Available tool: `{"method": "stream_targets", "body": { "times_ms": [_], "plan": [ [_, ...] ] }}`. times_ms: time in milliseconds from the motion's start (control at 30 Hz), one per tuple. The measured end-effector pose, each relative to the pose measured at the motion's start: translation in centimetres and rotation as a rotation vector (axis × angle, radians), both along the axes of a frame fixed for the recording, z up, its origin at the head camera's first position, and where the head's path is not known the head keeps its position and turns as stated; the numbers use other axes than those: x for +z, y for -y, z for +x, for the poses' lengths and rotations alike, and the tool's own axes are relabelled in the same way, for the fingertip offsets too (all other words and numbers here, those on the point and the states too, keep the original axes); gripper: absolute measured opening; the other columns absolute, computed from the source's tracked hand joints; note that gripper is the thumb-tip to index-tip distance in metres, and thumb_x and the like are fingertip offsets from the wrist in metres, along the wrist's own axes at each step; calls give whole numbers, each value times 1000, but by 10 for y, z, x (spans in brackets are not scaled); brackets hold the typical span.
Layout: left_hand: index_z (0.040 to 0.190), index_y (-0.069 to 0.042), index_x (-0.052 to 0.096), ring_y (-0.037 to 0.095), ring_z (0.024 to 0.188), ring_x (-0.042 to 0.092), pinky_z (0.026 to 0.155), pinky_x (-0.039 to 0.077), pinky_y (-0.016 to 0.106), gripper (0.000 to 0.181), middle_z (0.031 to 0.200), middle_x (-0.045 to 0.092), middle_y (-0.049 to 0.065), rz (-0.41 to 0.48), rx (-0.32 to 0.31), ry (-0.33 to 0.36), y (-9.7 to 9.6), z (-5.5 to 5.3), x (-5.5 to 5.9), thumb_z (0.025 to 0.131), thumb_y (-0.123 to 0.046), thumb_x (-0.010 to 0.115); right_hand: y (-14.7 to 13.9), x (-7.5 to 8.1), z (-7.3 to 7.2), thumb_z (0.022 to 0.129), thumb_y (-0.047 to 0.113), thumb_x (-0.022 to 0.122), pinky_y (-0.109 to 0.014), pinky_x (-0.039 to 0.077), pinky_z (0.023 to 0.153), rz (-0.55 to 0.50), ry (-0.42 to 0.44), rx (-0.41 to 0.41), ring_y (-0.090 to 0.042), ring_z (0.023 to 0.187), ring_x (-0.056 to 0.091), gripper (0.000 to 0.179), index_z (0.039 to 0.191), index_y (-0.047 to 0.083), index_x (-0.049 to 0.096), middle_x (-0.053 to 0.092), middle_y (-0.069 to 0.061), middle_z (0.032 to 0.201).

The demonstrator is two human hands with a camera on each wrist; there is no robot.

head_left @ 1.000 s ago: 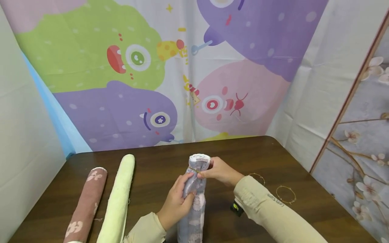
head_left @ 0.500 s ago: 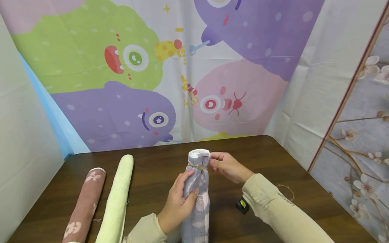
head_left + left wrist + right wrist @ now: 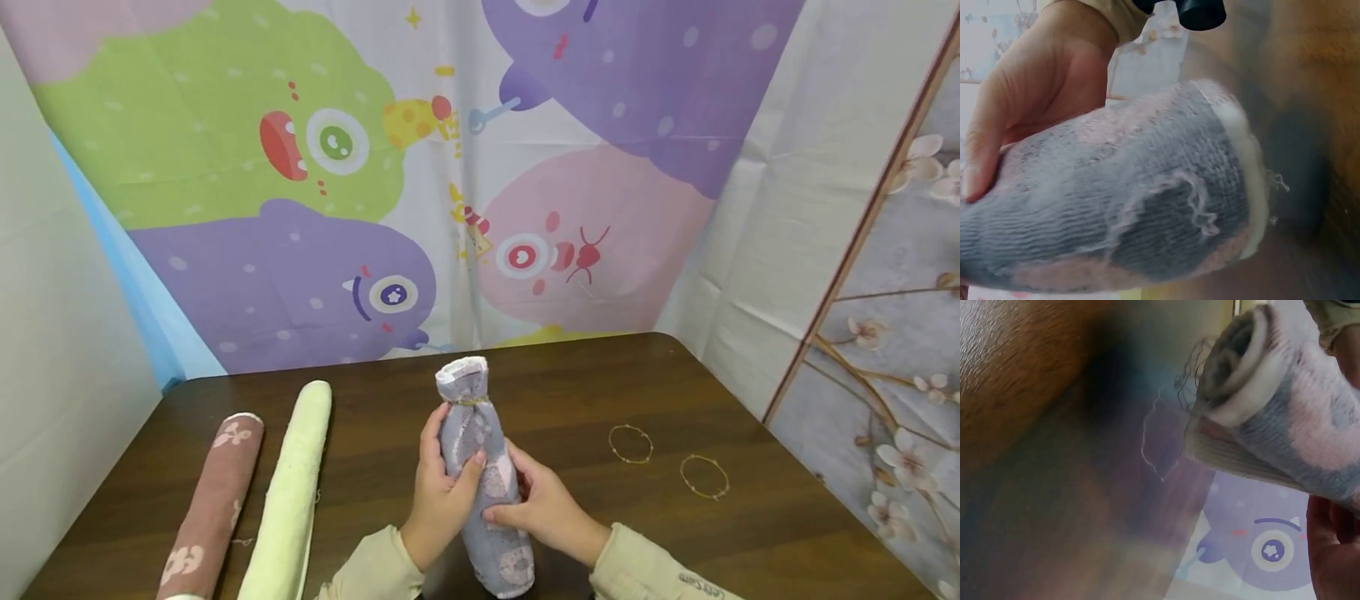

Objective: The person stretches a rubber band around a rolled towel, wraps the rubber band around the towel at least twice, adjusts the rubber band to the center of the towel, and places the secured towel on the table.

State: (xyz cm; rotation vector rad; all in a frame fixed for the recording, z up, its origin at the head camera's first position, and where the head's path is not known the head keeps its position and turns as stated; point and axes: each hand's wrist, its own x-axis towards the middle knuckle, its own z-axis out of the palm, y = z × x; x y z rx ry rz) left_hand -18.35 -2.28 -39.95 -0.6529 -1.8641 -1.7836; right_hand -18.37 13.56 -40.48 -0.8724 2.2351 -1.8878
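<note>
Both hands hold a rolled grey towel with pink patches (image 3: 491, 492), tilted over the table with its top leaning left. A thin gold-coloured band (image 3: 468, 402) cinches the roll into a neck just below its white-edged top. My left hand (image 3: 441, 500) grips the upper left side, thumb across the front. Lower on the right side, my right hand (image 3: 546, 508) holds the roll with its thumb on the front. The left wrist view shows the towel's pale-edged lower end (image 3: 1244, 175). Loose threads (image 3: 1194, 369) hang from the spiral end in the right wrist view.
Two thin gold-coloured rings (image 3: 631, 444) lie on the dark wooden table (image 3: 585, 375) to the right. At the left lie a rolled brown-pink towel (image 3: 210, 508) and a rolled pale yellow towel (image 3: 292, 492). A cartoon-print curtain (image 3: 450, 167) hangs behind the table.
My right hand has left the band near the top and moved down to grip the towel's lower right side. The roll has tilted, its top shifting left and its lower end coming into view.
</note>
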Motion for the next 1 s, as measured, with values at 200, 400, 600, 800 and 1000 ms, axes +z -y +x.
{"method": "stream_targets", "body": {
  "times_ms": [200, 400, 600, 800, 1000],
  "plan": [
    [143, 6, 9, 7, 106, 52, 85, 49, 26, 73, 121, 40, 33, 56, -127, -16, 8, -1, -9, 85, 16, 53, 0, -10, -1, 75, -5, 74, -27, 53, 77, 43, -76, -56, -24, 97, 62, 78, 140, -15, 33, 53, -35, 122],
    [140, 8, 12, 4, 88, 58, 66, 52, 21, 73, 110, 44, 13, 63, -133, -54, 23, 0, -19, 82, 21, 53, -8, -5, -3, 75, -5, 75, -28, 54, 73, 129, -92, -7, -16, 92, 62, 74, 139, -11, 39, 58, -30, 118],
    [144, 4, 12, 2, 80, 55, 60, 47, 15, 80, 110, 44, 4, 57, -109, -157, 39, -2, -17, 80, 22, 57, -18, 6, -9, 74, -5, 76, -27, 53, 75, 224, -200, 1, -15, 93, 61, 66, 134, -11, 47, 60, -27, 119],
    [148, -5, 28, 4, 90, 59, 65, 51, 19, 91, 121, 49, -3, -128, -139, -296, 72, -12, 5, 71, 18, 71, -28, 7, -13, 74, -5, 76, -27, 54, 72, 252, -225, 41, -12, 93, 60, 61, 131, -6, 53, 61, -25, 118],
    [137, 0, 46, 15, 98, 59, 77, 50, 19, 82, 118, 55, 16, -439, -180, -432, 98, -14, 30, 63, 11, 79, -37, -2, -14, 73, -7, 76, -25, 54, 70, 277, -298, 129, -6, 90, 59, 59, 128, -6, 55, 64, -23, 113]
  ]
}}
